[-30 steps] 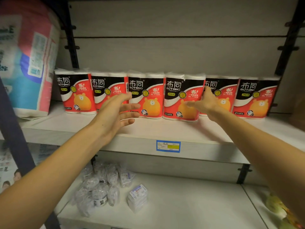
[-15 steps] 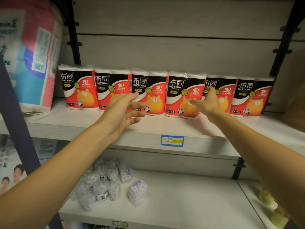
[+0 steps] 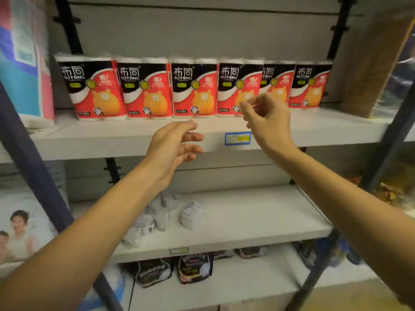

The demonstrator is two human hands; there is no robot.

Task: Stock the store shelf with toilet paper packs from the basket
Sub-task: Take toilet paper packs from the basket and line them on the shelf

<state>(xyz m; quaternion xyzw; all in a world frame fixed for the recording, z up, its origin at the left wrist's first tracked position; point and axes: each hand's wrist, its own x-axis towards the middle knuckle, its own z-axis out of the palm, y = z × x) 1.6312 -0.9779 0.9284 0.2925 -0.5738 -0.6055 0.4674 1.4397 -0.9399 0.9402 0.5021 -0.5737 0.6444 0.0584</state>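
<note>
Several red, black and white toilet paper packs (image 3: pixel 193 88) stand upright in a row along the back of the upper white shelf (image 3: pixel 112 140). My left hand (image 3: pixel 174 144) hovers in front of the shelf edge below the row, fingers relaxed and spread, holding nothing. My right hand (image 3: pixel 267 117) is raised in front of the fourth pack (image 3: pixel 238 86), fingers loosely curled, touching no pack. The basket is out of view.
A large blue and pink wrapped bale (image 3: pixel 24 61) fills the shelf's left end. Dark uprights (image 3: pixel 33 171) frame the bay. Small wrapped packets (image 3: pixel 157 216) lie on the middle shelf, dark pouches (image 3: pixel 193 268) on the lowest. A blue price tag (image 3: pixel 238 138) marks the shelf edge.
Both hands have pulled back from the packs toward me and dropped lower. The right hand's fingers have curled. The view has tilted down, showing more lower shelves.
</note>
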